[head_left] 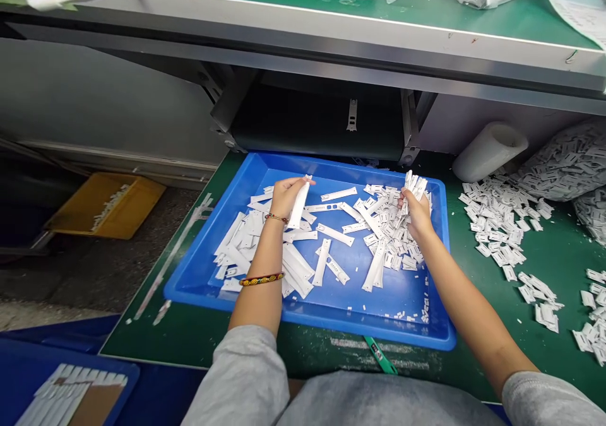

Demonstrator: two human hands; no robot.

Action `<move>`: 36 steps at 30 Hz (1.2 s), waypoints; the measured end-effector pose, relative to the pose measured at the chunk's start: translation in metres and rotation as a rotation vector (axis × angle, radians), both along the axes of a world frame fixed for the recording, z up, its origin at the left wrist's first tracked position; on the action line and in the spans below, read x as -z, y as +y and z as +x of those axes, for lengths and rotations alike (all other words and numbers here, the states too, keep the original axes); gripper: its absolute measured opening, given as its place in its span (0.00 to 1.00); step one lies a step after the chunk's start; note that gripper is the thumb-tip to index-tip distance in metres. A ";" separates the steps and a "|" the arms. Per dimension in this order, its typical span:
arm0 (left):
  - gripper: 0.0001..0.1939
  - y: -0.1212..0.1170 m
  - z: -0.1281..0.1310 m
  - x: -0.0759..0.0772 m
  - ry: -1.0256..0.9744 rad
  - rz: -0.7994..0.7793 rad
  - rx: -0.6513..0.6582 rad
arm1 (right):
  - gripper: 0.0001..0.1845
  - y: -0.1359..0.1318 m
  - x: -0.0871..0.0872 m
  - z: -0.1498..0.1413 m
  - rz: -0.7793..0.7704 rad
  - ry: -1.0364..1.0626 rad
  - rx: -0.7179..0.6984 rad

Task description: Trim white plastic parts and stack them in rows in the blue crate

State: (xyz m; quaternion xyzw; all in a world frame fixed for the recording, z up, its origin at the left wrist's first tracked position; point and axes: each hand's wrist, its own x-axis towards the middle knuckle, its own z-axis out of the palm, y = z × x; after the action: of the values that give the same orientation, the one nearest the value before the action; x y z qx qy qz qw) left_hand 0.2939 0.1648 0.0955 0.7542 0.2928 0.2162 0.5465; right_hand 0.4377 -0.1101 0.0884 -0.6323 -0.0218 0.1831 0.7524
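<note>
My left hand (286, 197) is closed on a long white plastic strip (299, 205), held slanted above the tray's left half. A bunch of small white plastic pieces (415, 185) is gripped in my right hand (416, 213) over the right side. Both hands are above a blue tray (307, 317). Long white strips (241, 240) are heaped in its left part, under and around my left forearm. Small white pieces (395, 240) form a pile below my right hand. Several strips lie scattered between the two heaps, some with slots or printed marks.
A dark conveyor belt (303, 120) behind the tray carries one white slotted piece (352, 115). Small white pieces (502, 224) lie on the green table to the right, near a white roll (490, 151) and filled bags (568, 158). A green-handled tool (381, 355) lies before the tray. A yellow bin (106, 205) stands left.
</note>
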 end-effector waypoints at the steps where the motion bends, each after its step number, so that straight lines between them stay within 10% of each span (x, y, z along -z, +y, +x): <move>1: 0.16 0.003 -0.002 0.001 0.042 0.023 0.029 | 0.15 0.000 0.000 0.000 0.000 -0.005 -0.001; 11: 0.11 -0.005 0.004 0.025 0.332 0.324 0.214 | 0.14 0.000 -0.002 -0.001 0.064 0.012 0.007; 21: 0.16 -0.037 0.001 -0.020 0.121 0.241 0.433 | 0.12 0.003 -0.006 -0.013 -0.159 -0.061 -0.346; 36: 0.10 -0.038 0.002 0.010 0.511 0.535 0.242 | 0.12 0.008 -0.008 -0.018 -0.225 -0.118 -0.371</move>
State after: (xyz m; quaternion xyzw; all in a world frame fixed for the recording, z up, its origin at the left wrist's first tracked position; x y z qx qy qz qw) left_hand 0.2960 0.1266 0.0854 0.9288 0.2617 0.0242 0.2613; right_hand 0.4199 -0.1019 0.0962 -0.7072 -0.1610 0.2822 0.6279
